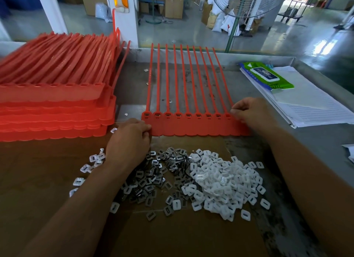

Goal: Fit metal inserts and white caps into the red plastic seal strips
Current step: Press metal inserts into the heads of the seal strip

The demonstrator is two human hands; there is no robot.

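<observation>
A red seal strip sheet (191, 125) with several long tails lies flat in the middle of the table, metal inserts showing in its sockets. My left hand (130, 139) grips its left lower corner. My right hand (249, 113) pinches its right end by the last socket. In front of the sheet lie a pile of dark metal inserts (153, 178) and a pile of white caps (220, 182).
A tall stack of red seal sheets (53, 95) fills the left side. A green wipes pack (268, 76) sits on lined paper (314, 107) at the right. Loose white caps (86, 168) lie left of my forearm. Brown cardboard (172, 237) covers the near table.
</observation>
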